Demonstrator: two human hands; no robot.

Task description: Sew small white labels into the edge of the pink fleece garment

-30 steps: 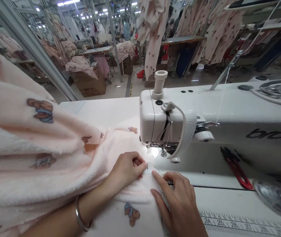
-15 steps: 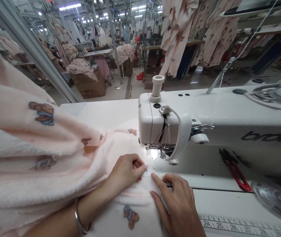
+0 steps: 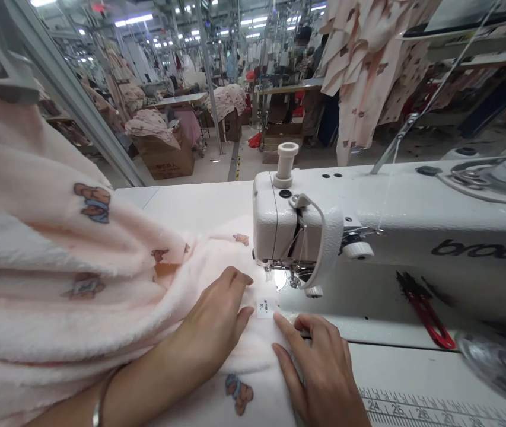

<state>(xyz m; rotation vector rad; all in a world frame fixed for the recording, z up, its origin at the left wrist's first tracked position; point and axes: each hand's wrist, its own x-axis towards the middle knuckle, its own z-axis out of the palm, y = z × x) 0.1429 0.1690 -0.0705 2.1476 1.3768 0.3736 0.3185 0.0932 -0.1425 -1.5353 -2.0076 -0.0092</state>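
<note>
A pale pink fleece garment (image 3: pixel 57 308) fills the near left, printed with brown teddy bears (image 3: pixel 92 203) wearing blue. On it sits a white size label (image 3: pixel 266 308) with black lettering. To the right stands a white sewing machine (image 3: pixel 413 201) with dark lettering (image 3: pixel 484 249), and near it lie red-and-black thread snips (image 3: pixel 426 314). Far off hang cream garments (image 3: pixel 368 71) with a brown bear print, beyond a brown cardboard carton (image 3: pixel 166 157).

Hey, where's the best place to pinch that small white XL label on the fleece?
Pinch the small white rectangular XL label by its near edge, coming from above with the left hand. It lies flat on the pale pink bear-print fleece, and the metal presser foot sits just beyond it.
</note>
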